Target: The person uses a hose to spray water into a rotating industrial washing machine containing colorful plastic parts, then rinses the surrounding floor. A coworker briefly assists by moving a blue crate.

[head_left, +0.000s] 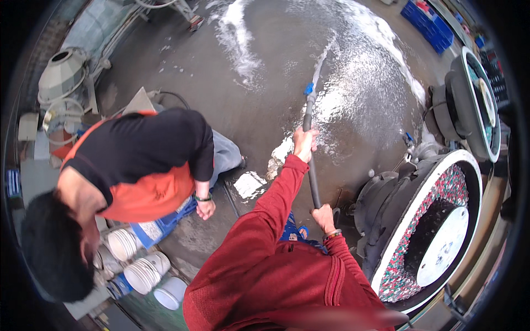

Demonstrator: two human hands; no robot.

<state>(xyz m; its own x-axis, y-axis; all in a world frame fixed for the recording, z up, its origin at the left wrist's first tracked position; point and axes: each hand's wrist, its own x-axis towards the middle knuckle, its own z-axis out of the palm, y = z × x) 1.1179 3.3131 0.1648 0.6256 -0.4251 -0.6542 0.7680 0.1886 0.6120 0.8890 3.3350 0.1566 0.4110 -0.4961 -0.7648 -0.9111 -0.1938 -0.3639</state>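
Both of my hands are wrapped round a grey hose [313, 179] that points away from me. My left hand [303, 144] grips it farther forward, behind the nozzle end. Closer to my body, my right hand [324, 217] closes round the rear part of the hose. A blue valve [309, 89] sits at the hose's tip, apart from my fingers. Water [319, 66] streams from the tip onto the wet grey floor [276, 66]. White foam [381, 36] lies in a curved band ahead and to the right, with another streak [237, 44] farther left.
At my left a person [138, 160] in black and orange bends beside stacked white buckets [144, 274]. A round machine tub [381, 276] filled with coloured chips stands close on my right, a second tub [469, 77] beyond it. A blue crate [428, 25] is at far right, a mixer [62, 74] at far left.
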